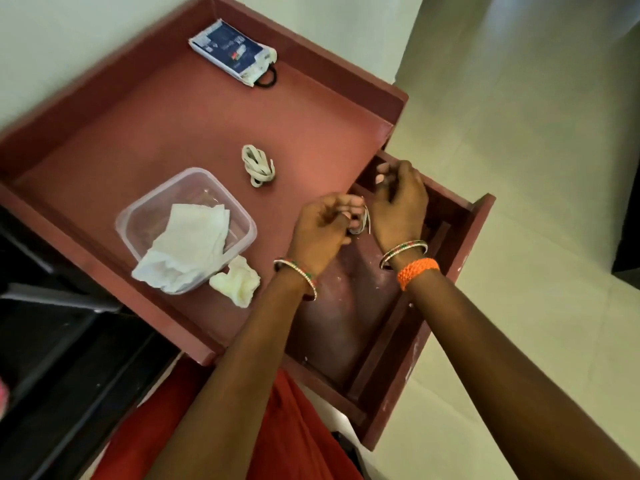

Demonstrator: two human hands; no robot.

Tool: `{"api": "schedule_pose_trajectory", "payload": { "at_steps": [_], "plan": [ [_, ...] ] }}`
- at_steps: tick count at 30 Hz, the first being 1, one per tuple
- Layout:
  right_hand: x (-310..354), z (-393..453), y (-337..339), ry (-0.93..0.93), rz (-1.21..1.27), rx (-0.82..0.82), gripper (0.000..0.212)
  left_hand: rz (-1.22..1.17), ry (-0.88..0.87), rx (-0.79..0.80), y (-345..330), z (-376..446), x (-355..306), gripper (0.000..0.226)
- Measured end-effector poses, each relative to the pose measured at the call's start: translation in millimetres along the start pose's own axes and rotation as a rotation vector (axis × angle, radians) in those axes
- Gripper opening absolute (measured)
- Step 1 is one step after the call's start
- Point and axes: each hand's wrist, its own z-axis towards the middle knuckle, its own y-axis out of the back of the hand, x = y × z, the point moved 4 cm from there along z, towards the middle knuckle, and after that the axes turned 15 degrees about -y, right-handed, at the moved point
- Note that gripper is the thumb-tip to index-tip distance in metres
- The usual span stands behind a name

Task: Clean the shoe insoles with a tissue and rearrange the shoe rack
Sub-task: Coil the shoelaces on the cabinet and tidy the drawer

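Left of the open drawer (346, 323), on the rack top (156, 133), a tissue (188, 245) drapes from a clear tub (242, 221) beside a crumpled wad (237, 280). Over the drawer, the left hand (320, 230) pinches a half-wound lace (362, 221); the right hand (401, 199) curls round its loose end. A slack grip could, I judge, let the coil unravel. The blue packet's (230, 51) print is unreadable.
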Motion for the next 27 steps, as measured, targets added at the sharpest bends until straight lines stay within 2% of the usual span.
{"api": "schedule_pose_trajectory", "payload": {
  "at_steps": [2,4,7,10,13,15,20,27],
  "plan": [
    [25.8,-9.4,-9.0,0.168,-0.027,0.127,0.01,0.069,-0.112,-0.168,29.3,-0.6,-18.2,0.022],
    [46.9,-20.2,-29.7,0.3,-0.142,0.314,0.013,0.306,-0.178,-0.274,60.9,-0.6,-26.0,0.026],
    [67.8,-32.9,-65.7,0.435,-0.495,0.425,0.029,0.62,-0.31,-0.283,91.0,-2.9,-42.8,0.037],
    [84.5,-39.0,-93.5,0.493,-0.594,0.424,0.044,0.652,-0.447,-0.283,102.7,-0.6,-58.4,0.036],
    [89.4,-37.7,-117.6,0.487,-0.655,0.465,0.049,0.72,-0.476,-0.319,115.9,6.1,-61.4,0.036],
    [87.6,-39.7,-128.2,0.532,-0.753,0.484,0.045,0.765,-0.455,-0.359,129.1,8.8,-58.5,0.038],
    [86.4,-45.6,-125.3,0.62,-0.824,0.412,0.036,0.831,-0.41,-0.382,149.3,6.6,-52.0,0.04],
    [88.2,-54.4,-89.9,0.631,-0.959,0.477,0.033,0.821,-0.474,-0.385,138.0,-7.5,-61.4,0.038]
  ]
}}
